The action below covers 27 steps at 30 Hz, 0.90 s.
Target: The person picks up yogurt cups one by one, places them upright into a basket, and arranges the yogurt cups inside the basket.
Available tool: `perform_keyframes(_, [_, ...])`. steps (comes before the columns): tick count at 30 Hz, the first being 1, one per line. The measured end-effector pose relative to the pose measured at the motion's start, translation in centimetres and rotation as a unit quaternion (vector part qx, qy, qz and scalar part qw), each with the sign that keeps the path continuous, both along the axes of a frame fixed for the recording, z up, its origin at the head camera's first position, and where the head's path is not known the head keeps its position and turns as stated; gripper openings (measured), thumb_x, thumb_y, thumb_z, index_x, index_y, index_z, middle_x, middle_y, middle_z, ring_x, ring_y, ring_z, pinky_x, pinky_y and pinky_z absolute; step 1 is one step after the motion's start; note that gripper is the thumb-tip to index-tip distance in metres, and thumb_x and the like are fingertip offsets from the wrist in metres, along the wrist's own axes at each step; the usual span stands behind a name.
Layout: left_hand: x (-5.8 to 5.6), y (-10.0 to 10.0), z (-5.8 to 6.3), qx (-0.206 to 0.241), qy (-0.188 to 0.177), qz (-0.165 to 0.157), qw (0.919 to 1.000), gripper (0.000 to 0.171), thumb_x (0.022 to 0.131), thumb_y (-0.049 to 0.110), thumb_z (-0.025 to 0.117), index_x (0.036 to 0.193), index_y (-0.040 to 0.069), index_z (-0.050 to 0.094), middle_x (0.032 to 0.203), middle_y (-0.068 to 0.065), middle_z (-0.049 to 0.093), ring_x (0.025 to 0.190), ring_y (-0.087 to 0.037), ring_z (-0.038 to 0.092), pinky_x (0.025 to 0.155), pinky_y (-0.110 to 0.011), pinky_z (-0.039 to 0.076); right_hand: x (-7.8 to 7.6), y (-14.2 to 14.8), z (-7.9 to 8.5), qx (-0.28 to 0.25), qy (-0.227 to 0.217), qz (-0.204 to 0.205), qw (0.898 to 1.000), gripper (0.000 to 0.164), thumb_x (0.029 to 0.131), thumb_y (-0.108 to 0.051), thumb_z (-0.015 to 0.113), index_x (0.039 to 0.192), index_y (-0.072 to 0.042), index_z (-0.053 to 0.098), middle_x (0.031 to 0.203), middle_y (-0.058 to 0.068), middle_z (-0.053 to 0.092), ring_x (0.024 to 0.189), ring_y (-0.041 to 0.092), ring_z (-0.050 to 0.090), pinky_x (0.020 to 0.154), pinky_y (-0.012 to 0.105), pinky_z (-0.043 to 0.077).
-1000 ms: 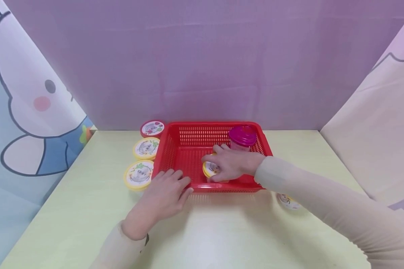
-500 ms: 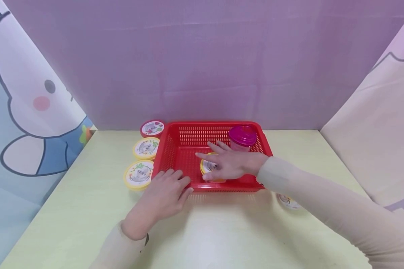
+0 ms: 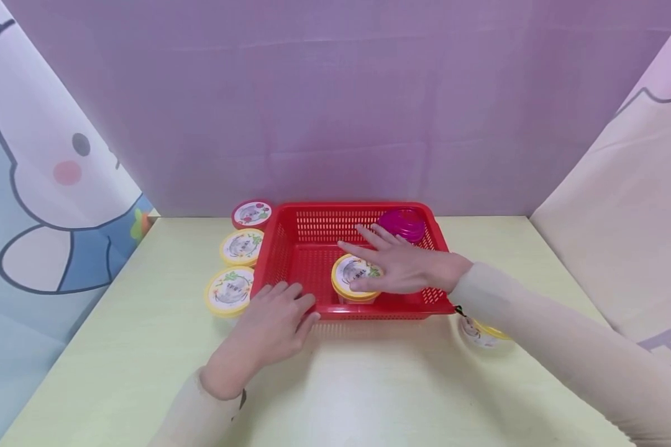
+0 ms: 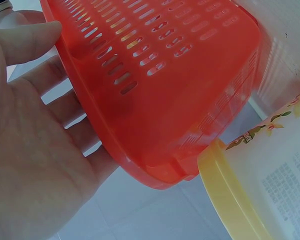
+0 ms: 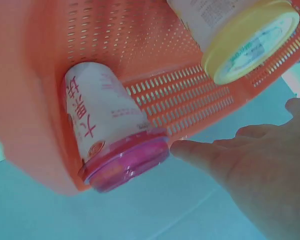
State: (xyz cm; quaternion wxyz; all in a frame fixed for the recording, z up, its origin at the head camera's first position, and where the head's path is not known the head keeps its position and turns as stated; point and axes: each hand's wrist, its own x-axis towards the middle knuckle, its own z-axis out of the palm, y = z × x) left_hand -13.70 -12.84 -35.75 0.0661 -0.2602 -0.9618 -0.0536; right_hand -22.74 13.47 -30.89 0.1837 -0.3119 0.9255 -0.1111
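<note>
A red plastic basket [image 3: 313,261] stands on the table. At its front left corner my left hand [image 3: 274,323] holds the rim; in the left wrist view the fingers pass behind the rim and the thumb [image 4: 30,42] lies at the other side. Inside the basket, near the front, sits a tub with a yellow lid [image 3: 355,276]. My right hand [image 3: 399,267], fingers spread, hovers beside and partly over that tub, holding nothing. A cup with a magenta lid [image 3: 402,225] stands in the back right corner, its white side [image 5: 105,107] showing in the right wrist view.
Left of the basket, two yellow-lidded tubs [image 3: 230,292] and a red-lidded tub [image 3: 252,213] stand in a row. Another yellow-lidded clear tub [image 3: 478,332] is by the front right corner, partly behind my right sleeve. A purple wall [image 3: 335,112] closes off the back.
My right hand has let go of the yellow-lidded tub, spread its fingers and drawn back to the right. The tub stays in the basket. My left hand has not moved.
</note>
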Motion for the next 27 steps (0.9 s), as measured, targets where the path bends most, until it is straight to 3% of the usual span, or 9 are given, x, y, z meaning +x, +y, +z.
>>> perform_keyframes(4, [0.0, 0.0, 0.1, 0.002, 0.000, 0.001, 1.0000, 0.041, 0.087, 0.041, 0.078, 0.119, 0.017, 0.072, 0.106, -0.004, 0.068, 0.097, -0.022, 0.063, 0.089, -0.044, 0.054, 0.4, 1.2, 0.8, -0.013, 0.016, -0.015, 1.000, 0.094, 0.086, -0.072, 0.059, 0.162, -0.041, 0.014, 0.171, 0.005, 0.000, 0.155, 0.036, -0.006, 0.114, 0.071, 0.020])
perform_keyframes(13, [0.0, 0.1, 0.0, 0.000, 0.003, -0.001, 1.0000, 0.040, 0.086, 0.041, 0.079, 0.117, 0.017, 0.072, 0.104, -0.003, 0.068, 0.094, -0.021, 0.062, 0.087, -0.043, 0.054, 1.3, 4.2, 1.9, -0.035, 0.055, -0.030, 0.997, 0.093, 0.089, -0.064, 0.063, 0.164, -0.035, 0.015, 0.170, 0.012, 0.002, 0.154, 0.040, -0.006, 0.117, 0.068, 0.001])
perform_keyframes(27, [0.0, 0.0, 0.0, 0.003, 0.009, -0.003, 0.9999, 0.040, 0.085, 0.040, 0.080, 0.116, 0.017, 0.072, 0.104, -0.003, 0.068, 0.094, -0.021, 0.062, 0.086, -0.043, 0.055, 3.3, 7.5, 3.1, -0.045, 0.076, -0.062, 0.994, 0.093, 0.088, -0.062, 0.065, 0.163, -0.029, 0.021, 0.170, 0.013, 0.004, 0.154, 0.040, -0.004, 0.116, 0.070, 0.004])
